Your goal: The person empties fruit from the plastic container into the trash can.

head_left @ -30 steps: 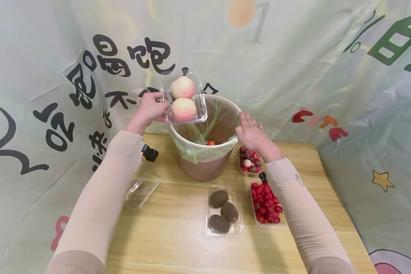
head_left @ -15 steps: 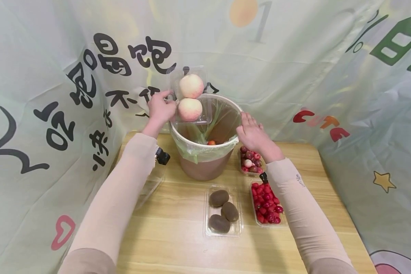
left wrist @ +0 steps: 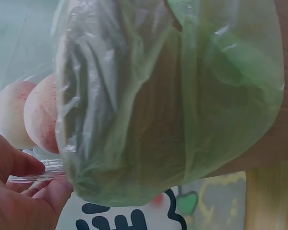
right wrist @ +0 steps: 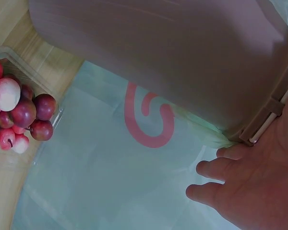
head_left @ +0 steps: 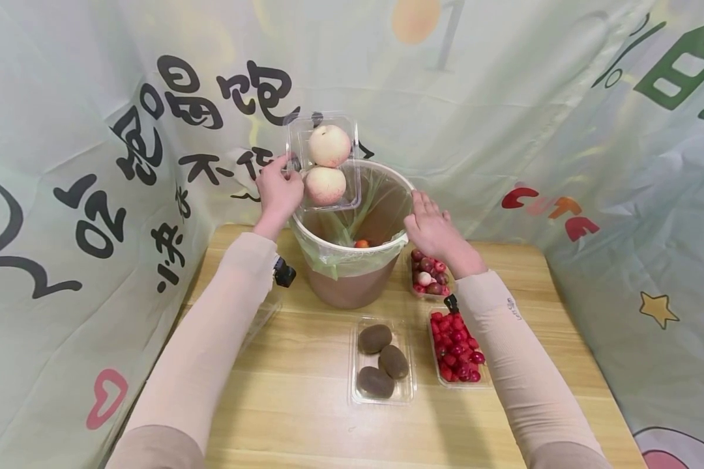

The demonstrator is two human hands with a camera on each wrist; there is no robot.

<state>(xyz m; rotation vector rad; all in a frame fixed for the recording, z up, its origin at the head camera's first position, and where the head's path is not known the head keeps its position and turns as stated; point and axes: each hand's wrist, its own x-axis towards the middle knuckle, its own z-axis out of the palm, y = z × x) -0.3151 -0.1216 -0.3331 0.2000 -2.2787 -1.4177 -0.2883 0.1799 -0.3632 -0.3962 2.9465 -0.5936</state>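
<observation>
My left hand (head_left: pixel 279 192) pinches the left edge of a clear plastic container (head_left: pixel 352 140) over the bin's left rim. Two pinkish-white peaches (head_left: pixel 327 147) sit in it, one behind the other. The left wrist view shows thumb and fingers on the container's edge, the peaches (left wrist: pixel 41 115) partly behind the green liner. Below stands a brownish-pink bin (head_left: pixel 343 291), its white rim wrapped in a thin green bag (head_left: pixel 328 264). An orange-red fruit (head_left: pixel 361 244) shows inside. My right hand (head_left: pixel 434 228) rests at the bin's right rim, fingers straight in the right wrist view.
On the wooden table (head_left: pixel 305 423), three kiwis (head_left: pixel 375 340) lie in a clear tray in front of the bin. Right of them are a tray of red berries (head_left: pixel 454 352) and a tray of plum-like fruits (head_left: pixel 428 277). A clear container (head_left: pixel 264 319) is partly hidden by my left arm.
My left hand has moved right and slightly away with the peach container, farther over the bin, then nearly stopped while the container's tilt changed. The right hand has stayed at the rim.
</observation>
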